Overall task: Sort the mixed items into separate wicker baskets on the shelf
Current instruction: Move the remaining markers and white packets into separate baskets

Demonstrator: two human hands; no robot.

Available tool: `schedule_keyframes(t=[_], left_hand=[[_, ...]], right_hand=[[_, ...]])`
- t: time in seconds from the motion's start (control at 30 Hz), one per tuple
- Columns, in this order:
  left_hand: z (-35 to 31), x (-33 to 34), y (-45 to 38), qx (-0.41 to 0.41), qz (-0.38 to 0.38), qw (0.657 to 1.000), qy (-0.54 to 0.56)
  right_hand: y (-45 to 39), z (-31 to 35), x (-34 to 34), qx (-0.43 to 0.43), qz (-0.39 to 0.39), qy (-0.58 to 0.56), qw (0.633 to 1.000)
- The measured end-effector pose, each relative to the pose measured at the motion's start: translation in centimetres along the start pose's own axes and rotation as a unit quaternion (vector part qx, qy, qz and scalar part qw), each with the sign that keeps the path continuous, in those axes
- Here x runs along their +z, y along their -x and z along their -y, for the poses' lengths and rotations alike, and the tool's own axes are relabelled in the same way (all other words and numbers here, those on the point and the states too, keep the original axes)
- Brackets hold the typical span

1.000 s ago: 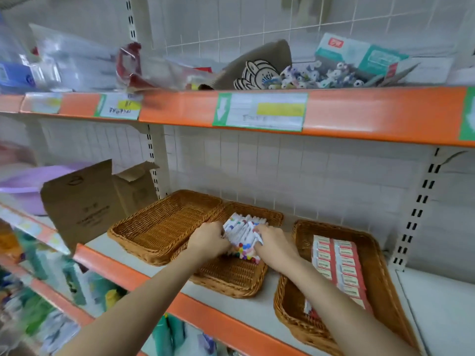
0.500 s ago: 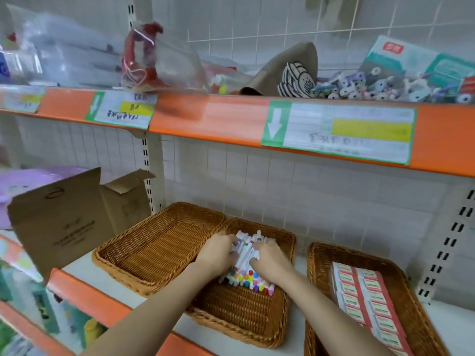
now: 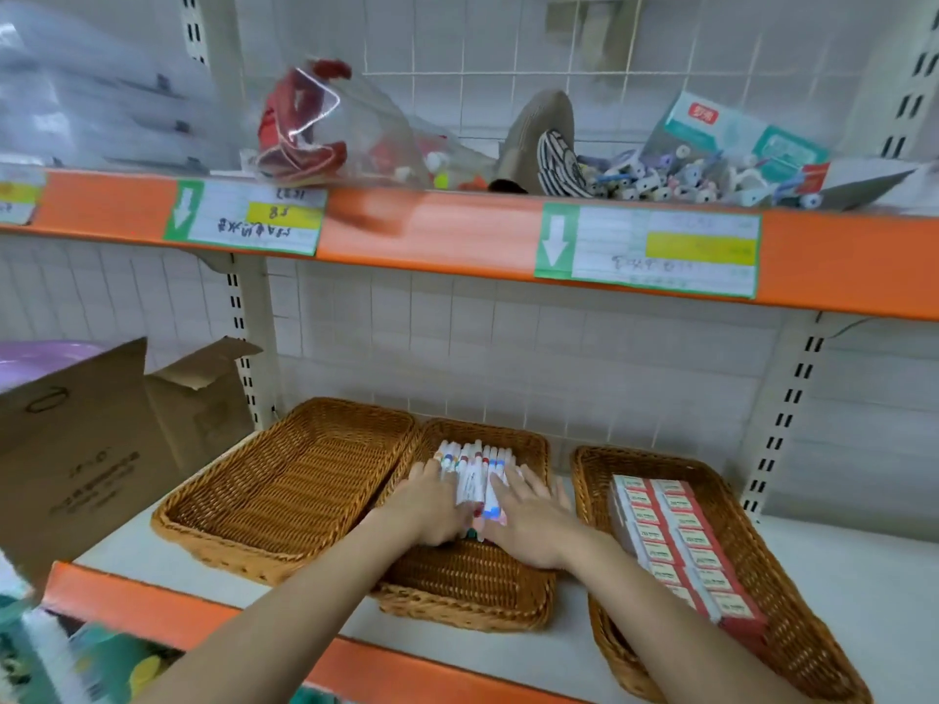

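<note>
Both grips, left hand [image 3: 432,505] and right hand [image 3: 533,520], spread flat on markers [image 3: 475,475], middle basket [image 3: 467,597].

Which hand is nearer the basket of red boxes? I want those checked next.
Right. The right hand lies in the middle basket, beside the red-box basket; the left hand lies farther away, across the markers.
</note>
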State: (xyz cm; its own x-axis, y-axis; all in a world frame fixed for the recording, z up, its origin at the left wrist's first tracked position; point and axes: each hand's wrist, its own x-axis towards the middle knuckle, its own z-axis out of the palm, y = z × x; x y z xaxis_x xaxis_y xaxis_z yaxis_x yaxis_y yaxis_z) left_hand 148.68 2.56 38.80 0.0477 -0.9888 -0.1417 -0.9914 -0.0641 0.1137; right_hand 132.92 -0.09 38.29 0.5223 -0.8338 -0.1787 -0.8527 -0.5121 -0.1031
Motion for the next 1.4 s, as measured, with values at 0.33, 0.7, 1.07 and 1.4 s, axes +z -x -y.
schedule_keyframes(t=[0.33,0.7,1.07,1.4], left_hand=[[-4.4,1.5,3.5,0.068,0.041,0.996,0.026],[-15.9,2.0,8.0,0.141,0.029,0.99,0.006],[-33.1,5.8,14.7,0.207,0.001,0.978,-0.009],[-43.6,8.8,16.3,0.235,0.048,0.97,-0.039]], right_hand=[[8.6,-1.5,1.0,0.074,-0.025,-0.037,0.996],[19.3,-8.1,2.1,0.148,-0.053,-0.07,0.985],[34.1,-19.6,4.3,0.194,-0.038,-0.061,0.978],[42.7,-28.3,5.4,0.24,-0.047,-0.077,0.967]])
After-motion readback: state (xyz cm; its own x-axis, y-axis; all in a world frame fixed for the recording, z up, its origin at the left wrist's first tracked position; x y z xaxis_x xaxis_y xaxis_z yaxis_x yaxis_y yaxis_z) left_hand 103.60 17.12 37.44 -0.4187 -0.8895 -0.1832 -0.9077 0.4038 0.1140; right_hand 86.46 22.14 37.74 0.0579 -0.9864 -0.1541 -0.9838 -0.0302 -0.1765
